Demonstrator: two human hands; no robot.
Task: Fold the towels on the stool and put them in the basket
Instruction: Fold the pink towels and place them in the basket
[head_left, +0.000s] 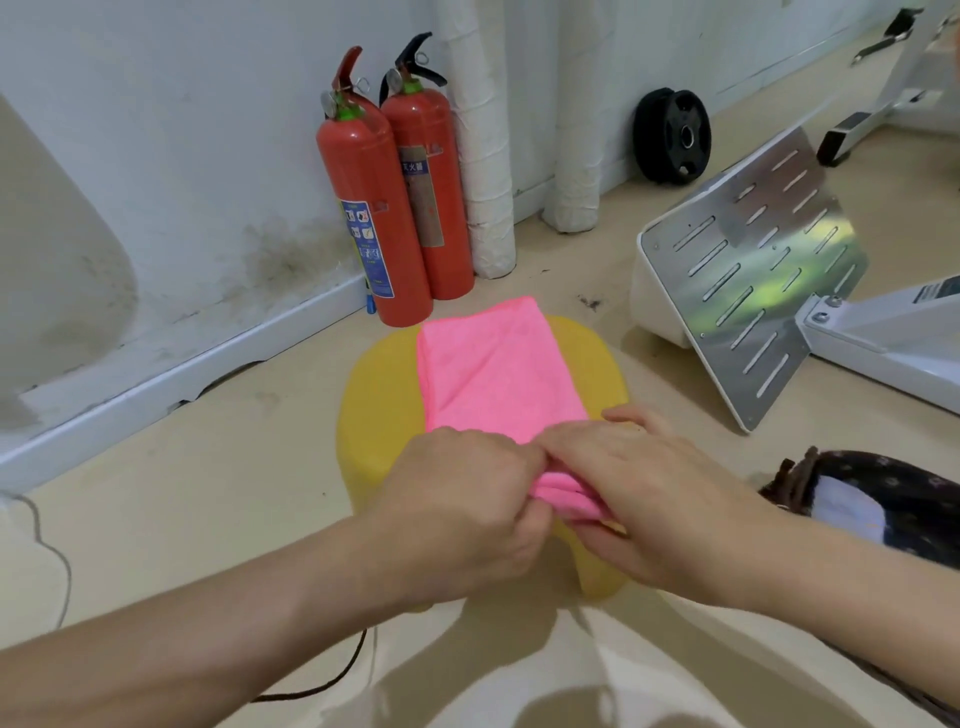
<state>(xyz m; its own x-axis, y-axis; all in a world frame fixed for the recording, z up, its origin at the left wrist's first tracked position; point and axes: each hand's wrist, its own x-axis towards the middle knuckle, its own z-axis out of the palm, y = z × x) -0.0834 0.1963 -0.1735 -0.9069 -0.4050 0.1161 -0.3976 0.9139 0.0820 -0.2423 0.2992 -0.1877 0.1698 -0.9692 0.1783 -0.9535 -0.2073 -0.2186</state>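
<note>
You are in the middle of the folding, I think. The pink towel (498, 374) lies on the yellow stool (379, 395) as a long strip that runs away from you. At its near end several layers show, so at least one fold seems already made. Your left hand (467, 499) has its fingers (519, 460) curled and pinches this near end. Your right hand (649, 493) lays its fingers (576, 441) over the same end, with the thumb under it, so both hands have hold of the towel. The two hands touch each other there.

What is left, as I judge it: to fold the strip shorter and then to carry it to the basket (883, 499). I take the dark patterned container on the floor at your right for this basket. Something white lies in it, but I cannot tell what.

By count I see one towel, one stool and one basket. Behind the stool stand two red fire extinguishers (374, 208).
</note>
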